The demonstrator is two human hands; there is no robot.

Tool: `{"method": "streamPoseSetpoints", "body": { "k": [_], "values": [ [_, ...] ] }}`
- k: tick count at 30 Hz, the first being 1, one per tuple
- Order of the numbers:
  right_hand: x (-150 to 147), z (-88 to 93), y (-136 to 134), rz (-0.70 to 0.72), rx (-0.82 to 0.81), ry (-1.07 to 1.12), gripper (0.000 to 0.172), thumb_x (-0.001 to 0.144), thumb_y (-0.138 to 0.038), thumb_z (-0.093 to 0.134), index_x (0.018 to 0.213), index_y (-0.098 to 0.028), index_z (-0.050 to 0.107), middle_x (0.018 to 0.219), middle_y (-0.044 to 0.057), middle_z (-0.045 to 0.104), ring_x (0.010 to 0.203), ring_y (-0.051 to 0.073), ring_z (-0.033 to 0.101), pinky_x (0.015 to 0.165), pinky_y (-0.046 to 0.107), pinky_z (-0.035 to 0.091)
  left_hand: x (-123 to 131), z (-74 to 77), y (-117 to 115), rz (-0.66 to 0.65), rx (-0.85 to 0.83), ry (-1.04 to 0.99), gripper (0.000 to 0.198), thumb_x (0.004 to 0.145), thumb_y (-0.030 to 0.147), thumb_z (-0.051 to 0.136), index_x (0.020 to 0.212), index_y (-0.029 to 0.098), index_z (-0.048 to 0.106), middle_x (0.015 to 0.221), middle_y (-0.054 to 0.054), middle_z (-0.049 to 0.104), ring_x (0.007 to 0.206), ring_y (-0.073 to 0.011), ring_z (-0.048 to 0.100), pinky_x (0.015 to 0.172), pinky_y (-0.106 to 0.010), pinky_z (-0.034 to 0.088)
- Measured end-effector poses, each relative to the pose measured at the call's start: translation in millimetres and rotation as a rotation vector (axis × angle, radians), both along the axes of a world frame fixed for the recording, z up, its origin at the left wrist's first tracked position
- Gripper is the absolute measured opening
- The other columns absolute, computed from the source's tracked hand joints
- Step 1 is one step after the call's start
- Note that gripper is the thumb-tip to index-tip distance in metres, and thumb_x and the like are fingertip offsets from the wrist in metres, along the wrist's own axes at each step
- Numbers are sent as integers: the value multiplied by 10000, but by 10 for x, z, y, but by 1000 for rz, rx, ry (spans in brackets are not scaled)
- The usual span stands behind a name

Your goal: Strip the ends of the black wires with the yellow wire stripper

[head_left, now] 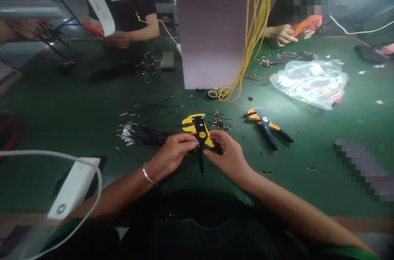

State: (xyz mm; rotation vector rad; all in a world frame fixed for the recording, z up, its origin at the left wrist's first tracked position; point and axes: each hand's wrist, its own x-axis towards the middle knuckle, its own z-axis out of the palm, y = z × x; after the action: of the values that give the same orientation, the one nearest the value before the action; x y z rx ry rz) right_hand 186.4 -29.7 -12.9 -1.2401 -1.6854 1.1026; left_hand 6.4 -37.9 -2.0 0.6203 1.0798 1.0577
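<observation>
My right hand [227,154] is closed around the handles of a yellow and black wire stripper [197,125], whose jaws point away from me. My left hand [174,151] pinches its fingers together right beside the tool, apparently on a thin black wire that I cannot clearly make out. A bundle of black wires with stripped silver ends [140,134] lies just left of my left hand on the green table [76,112]. A small heap of cut wire scraps [219,122] lies beyond the tool.
A second yellow and blue stripper [267,125] lies to the right. Yellow cables [254,34] hang beside a grey panel [212,34]. A clear plastic bag [310,81] lies far right. Other people's hands [281,33] work across the table. A white power strip [74,188] sits near left.
</observation>
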Motion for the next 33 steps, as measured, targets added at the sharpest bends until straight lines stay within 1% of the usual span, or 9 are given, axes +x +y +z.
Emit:
{"method": "streamPoseSetpoints", "body": {
  "k": [2, 5, 8, 11, 15, 18, 20, 25, 33],
  "values": [
    [-9, -34, 28, 35, -167, 143, 431, 673, -220, 715, 1079, -186, 573, 956, 63, 687, 866, 218, 652, 785, 371, 526, 6, 1, 3, 5, 6, -2, 127, 565, 183, 822, 667, 174, 746, 831, -41, 703, 741, -125, 608, 755, -290, 477],
    [-26, -69, 56, 205, -485, 339, 419, 628, -249, 763, 1011, -159, 619, 900, 47, 700, 815, 213, 655, 749, 359, 529, 15, 15, 7, -11, 29, 0, 131, 545, 187, 832, 644, 172, 747, 841, -54, 711, 750, -144, 623, 746, -306, 493],
    [-58, -87, 30, 320, -711, 522, 413, 597, -248, 794, 966, -150, 635, 838, 41, 704, 759, 209, 670, 716, 352, 545, 26, 35, -5, -30, 3, 8, 139, 541, 206, 835, 635, 164, 742, 834, -62, 708, 684, -140, 615, 627, -287, 495],
    [-95, -101, -23, 388, -815, 666, 398, 669, -268, 757, 1028, -161, 623, 891, 63, 712, 790, 228, 697, 746, 395, 562, 43, 48, -33, -68, -27, 28, 138, 572, 233, 819, 639, 154, 727, 853, -63, 697, 562, -115, 579, 448, -240, 425],
    [-66, -145, -30, 434, -799, 652, 320, 728, -250, 718, 1017, -146, 631, 916, 90, 724, 849, 252, 713, 821, 430, 548, 44, 83, -54, -165, 49, 65, 116, 636, 255, 774, 668, 158, 718, 757, -52, 682, 477, -110, 529, 391, -249, 405],
    [47, -163, 16, 425, -726, 604, 369, 732, -223, 718, 1076, -152, 606, 972, 95, 721, 864, 252, 711, 848, 443, 530, -30, 159, -30, -172, 183, 225, 69, 673, 237, 746, 692, 172, 730, 863, -59, 709, 646, -147, 614, 579, -293, 508],
    [147, -145, 48, 425, -704, 588, 428, 739, -222, 715, 1140, -165, 577, 1006, 96, 717, 869, 246, 706, 857, 449, 522, -116, 228, 1, -151, 267, 440, 57, 709, 228, 720, 732, 183, 745, 921, -60, 720, 807, -177, 650, 735, -303, 516],
    [335, -86, 79, 537, -678, 532, 560, 765, -239, 706, 1280, -194, 493, 1050, 106, 707, 929, 258, 687, 901, 464, 479, -288, 334, 66, -95, 326, 636, 102, 762, 267, 680, 756, 178, 729, 672, -26, 689, 662, -144, 627, 664, -269, 496],
    [336, -169, 51, 651, -710, 566, 566, 779, -242, 721, 1296, -171, 502, 1064, 123, 693, 926, 251, 674, 874, 429, 464, -304, 334, 77, -138, 332, 639, 110, 763, 239, 665, 779, 144, 717, 607, 7, 623, 583, -85, 537, 574, -214, 428]
  ]
}}
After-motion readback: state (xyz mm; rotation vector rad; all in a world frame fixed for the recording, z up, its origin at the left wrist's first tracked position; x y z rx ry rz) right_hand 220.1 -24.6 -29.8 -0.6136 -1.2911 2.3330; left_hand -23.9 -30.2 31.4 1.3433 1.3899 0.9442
